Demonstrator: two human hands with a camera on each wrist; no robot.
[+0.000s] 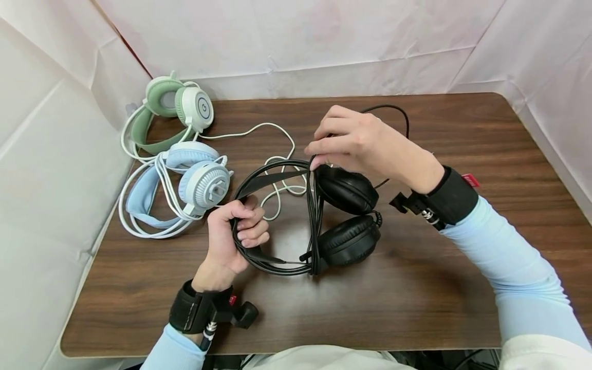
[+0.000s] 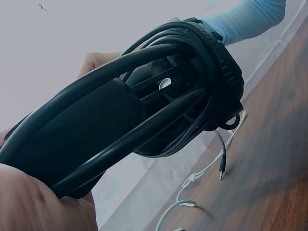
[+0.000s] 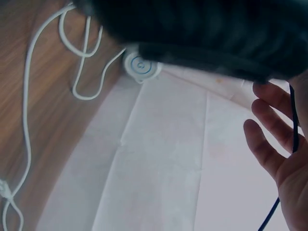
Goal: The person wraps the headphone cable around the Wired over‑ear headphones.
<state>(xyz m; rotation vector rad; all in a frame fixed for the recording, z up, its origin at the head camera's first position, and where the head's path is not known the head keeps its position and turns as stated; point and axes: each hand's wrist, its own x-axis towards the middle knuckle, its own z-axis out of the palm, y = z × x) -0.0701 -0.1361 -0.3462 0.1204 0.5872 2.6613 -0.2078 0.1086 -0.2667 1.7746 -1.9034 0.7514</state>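
Black over-ear headphones [image 1: 350, 241] are held above the table, ear cups toward the right. My left hand [image 1: 236, 231] grips the headband, fingers curled round it. Black cable [image 1: 314, 221] is wound in several turns across the headphones beside the ear cups. At the upper ear cup, my right hand [image 1: 353, 136] pinches the cable between thumb and fingers. A loose length of black cable [image 1: 401, 110] loops out behind that hand. In the left wrist view, a cable end with its plug [image 2: 222, 166] hangs below the cups. The right wrist view has the cable passing along loosely bent fingers [image 3: 262, 147].
Blue-and-white headphones [image 1: 208, 185], wound with white cable, lie on the left of the brown table [image 1: 416, 298]. Behind them are green-and-white headphones [image 1: 196, 108]. A white cable [image 1: 277, 190] trails across the middle, partly under the black headphones. White sheeting [image 1: 347, 51] surrounds the table.
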